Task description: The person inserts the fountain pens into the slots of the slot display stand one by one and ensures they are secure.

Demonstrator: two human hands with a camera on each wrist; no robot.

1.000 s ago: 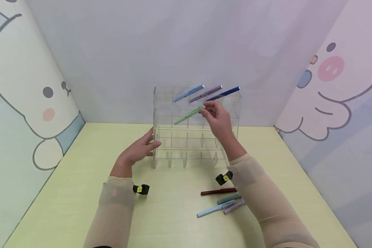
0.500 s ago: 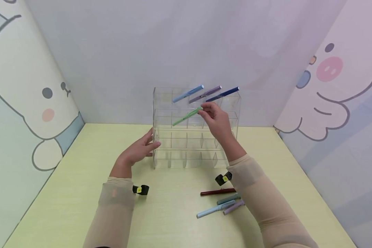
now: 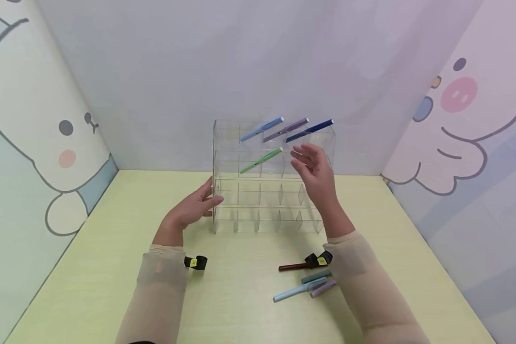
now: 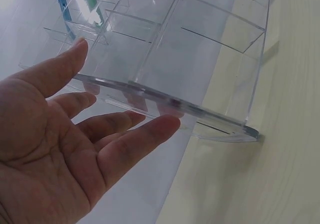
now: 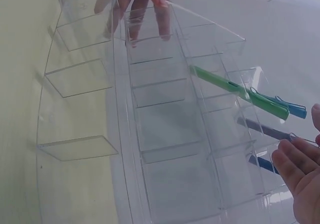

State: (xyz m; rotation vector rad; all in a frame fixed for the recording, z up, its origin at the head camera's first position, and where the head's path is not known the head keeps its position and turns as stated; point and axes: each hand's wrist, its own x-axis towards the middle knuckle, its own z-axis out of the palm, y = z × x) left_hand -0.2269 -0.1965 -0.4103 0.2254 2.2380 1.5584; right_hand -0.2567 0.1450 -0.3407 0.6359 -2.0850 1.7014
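A clear acrylic pen rack (image 3: 268, 198) with tiered compartments stands upright on the table. My left hand (image 3: 193, 206) rests at its left side panel, fingers extended along the edge; the left wrist view shows the palm and spread fingers (image 4: 140, 139) there. A green pen (image 3: 261, 161) lies slanted in the second tier. Just right of it, my right hand (image 3: 316, 167) holds nothing, its fingers loosely bent and apart from the pen. In the top tier lean a light blue pen (image 3: 262, 129), a purple pen (image 3: 286, 130) and a dark blue pen (image 3: 309, 131).
On the table (image 3: 112, 267) in front of the rack lie a dark red pen (image 3: 292, 267), a grey-green pen (image 3: 315, 276), a pale blue pen (image 3: 298, 289) and a lilac pen (image 3: 323, 288), partly under the right forearm. A pale curtain (image 3: 163, 86) hangs behind.
My right hand has let go of the green pen and drawn back to the right. The pen stays in the second tier; my left hand has not moved.
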